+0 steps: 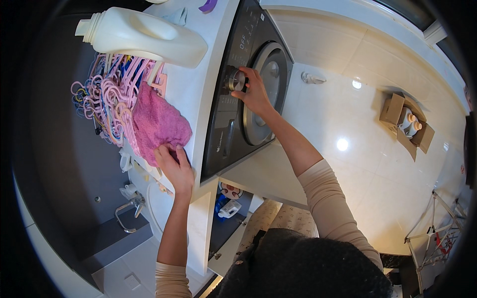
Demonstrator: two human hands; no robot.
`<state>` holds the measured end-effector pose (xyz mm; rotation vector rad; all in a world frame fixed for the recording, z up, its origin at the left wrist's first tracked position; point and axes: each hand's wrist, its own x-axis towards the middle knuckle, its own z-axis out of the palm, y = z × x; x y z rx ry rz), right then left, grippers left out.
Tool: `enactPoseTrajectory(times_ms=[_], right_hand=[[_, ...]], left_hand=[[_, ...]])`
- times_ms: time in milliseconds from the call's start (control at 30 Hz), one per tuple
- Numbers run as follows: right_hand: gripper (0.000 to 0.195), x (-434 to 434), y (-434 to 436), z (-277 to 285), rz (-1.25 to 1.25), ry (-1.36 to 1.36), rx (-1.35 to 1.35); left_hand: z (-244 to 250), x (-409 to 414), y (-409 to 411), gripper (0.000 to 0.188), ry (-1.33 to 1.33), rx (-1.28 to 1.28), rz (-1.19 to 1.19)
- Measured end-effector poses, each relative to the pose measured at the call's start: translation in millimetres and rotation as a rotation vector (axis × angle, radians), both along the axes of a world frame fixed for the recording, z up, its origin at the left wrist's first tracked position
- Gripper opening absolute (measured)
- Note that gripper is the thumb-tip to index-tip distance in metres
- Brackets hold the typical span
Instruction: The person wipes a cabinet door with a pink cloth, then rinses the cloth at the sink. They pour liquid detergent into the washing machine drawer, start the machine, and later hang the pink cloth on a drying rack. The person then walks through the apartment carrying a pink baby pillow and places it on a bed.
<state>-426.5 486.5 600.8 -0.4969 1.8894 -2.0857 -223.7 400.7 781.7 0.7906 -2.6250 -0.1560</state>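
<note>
My right hand (254, 90) has its thumb and fingers around the silver round knob (236, 80) on the dark control panel of a front-loading washing machine (223, 123). The machine's round door (274, 70) is closed. A pink cloth (158, 119) lies on the white countertop (203, 85), partly over a pile of pink and blue hangers (115, 93). My left hand (173, 164) pinches the lower edge of this cloth between thumb and fingers. Behind the hangers a cream plastic detergent bottle (149, 37) lies on its side.
A chrome faucet (128, 212) stands by a sink at the lower left. Below the counter, an open cabinet (233, 231) holds bottles. An open cardboard box (391, 108) with bottles sits on the tiled floor at the right, and a folding rack (432, 231) stands at the lower right.
</note>
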Motion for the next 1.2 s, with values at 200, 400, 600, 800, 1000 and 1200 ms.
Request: enactPoseTrajectory(times_ms=[200,400,600,800,1000,1200], right_hand=[[0.072,-0.1,0.7,0.0,0.000,-0.001,-0.008],[0.072,0.9,3.3,1.5,0.015,0.000,-0.009],[0.072,1.2,3.4,0.8,0.002,0.064,0.019],[0.070,1.7,2.2,-0.8,-0.014,0.109,0.033],[0.067,-1.2,2.2,0.4,-0.005,0.074,-0.017],[0.066,-4.8,0.0,0.1,-0.013,-0.015,0.015]], left_hand=[[-2.0,0.5,-1.6,0.021,0.004,0.002,0.002],[-2.2,1.7,-3.1,0.021,-0.009,-0.015,0.000],[-2.9,2.1,-3.2,0.021,-0.011,-0.024,0.008],[-3.0,1.5,-3.1,0.020,-0.001,-0.027,-0.001],[-3.8,2.4,-3.0,0.020,-0.001,-0.041,0.018],[-2.1,1.0,-2.0,0.021,-0.001,-0.020,-0.003]])
